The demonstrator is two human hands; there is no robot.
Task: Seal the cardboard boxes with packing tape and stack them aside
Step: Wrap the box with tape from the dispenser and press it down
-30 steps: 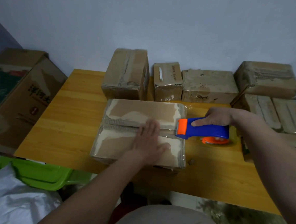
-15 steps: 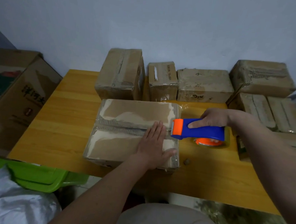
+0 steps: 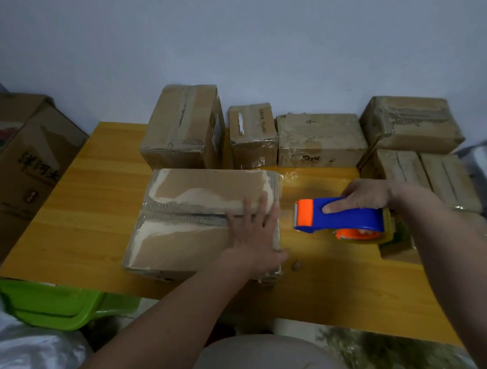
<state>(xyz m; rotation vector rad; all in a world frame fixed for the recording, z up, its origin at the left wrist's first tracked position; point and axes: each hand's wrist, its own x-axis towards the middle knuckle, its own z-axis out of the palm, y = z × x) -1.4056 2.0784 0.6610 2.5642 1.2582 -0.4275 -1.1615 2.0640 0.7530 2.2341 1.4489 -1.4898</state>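
While the left hand lies flat with straight fingers pressing on the right end of the flat cardboard box, its fingertips reach across the taped centre seam and its thumb hangs at the box's right edge. That box sits on the wooden table, stretching away to the left of the pressing palm, with pale torn patches on both flaps either side of the seam. Just past the thumb, on the bare wood, lies a small brown scrap.

To the right of the left hand, clear of the box's edge, the right hand grips the blue tape dispenser, fingers curled over its top and the index finger laid straight along the blue side. The dispenser's orange nose points toward the left hand with a gap of table between them; its orange roll core shows beneath the right wrist.

Beyond both hands, against the wall, stands a row of sealed boxes. Further right of the right hand more boxes are stacked. Far left of the left hand a large printed carton leans by the table, and below that forearm sit a green plastic bin and a white bag.
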